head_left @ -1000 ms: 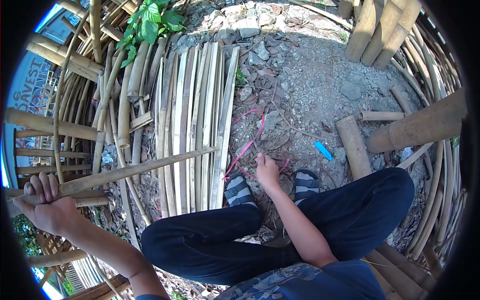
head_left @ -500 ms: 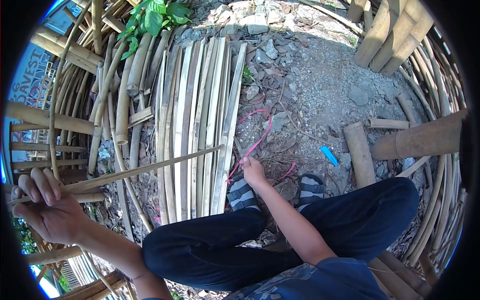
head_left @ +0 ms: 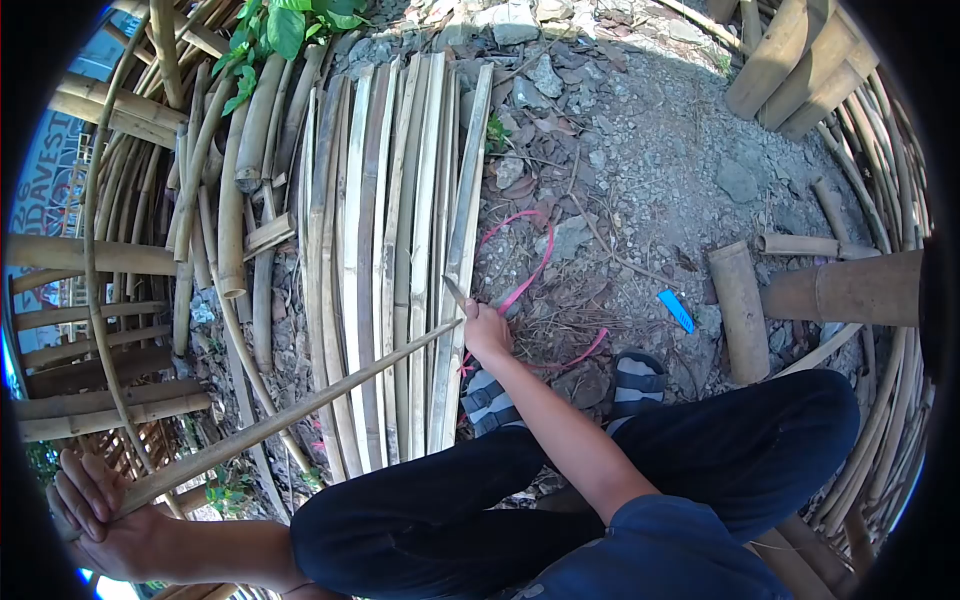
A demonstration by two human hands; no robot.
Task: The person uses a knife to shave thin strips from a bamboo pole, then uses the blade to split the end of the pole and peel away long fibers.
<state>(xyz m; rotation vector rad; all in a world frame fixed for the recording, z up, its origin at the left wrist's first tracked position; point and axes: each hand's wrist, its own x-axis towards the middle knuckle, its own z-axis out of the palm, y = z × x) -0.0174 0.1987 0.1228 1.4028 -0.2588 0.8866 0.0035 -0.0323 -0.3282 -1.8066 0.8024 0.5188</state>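
My left hand (head_left: 95,510), low at the bottom left, is closed around the near end of a long split bamboo strip (head_left: 300,410). The strip slants up and right across a pile of flat bamboo slats (head_left: 390,200). Its far tip ends at my right hand (head_left: 487,330). That hand is closed on a small knife (head_left: 455,292), whose thin pointed blade sticks up and left, just above the strip's tip. A pink string (head_left: 530,270) curls over the gravel beside the right hand. I am sitting, with dark trousers and my sandalled feet (head_left: 485,395) below that hand.
Round bamboo poles (head_left: 90,255) are stacked on the left, with more at the top right (head_left: 800,70). A short cut bamboo piece (head_left: 740,310) and a blue strip (head_left: 677,310) lie on the gravel to the right. Curved bamboo canes (head_left: 890,400) line the right edge.
My left hand dropped toward the bottom left with the strip's near end, tilting the strip steeper. My right hand moved up and left from beside my sandals and took hold of the knife.
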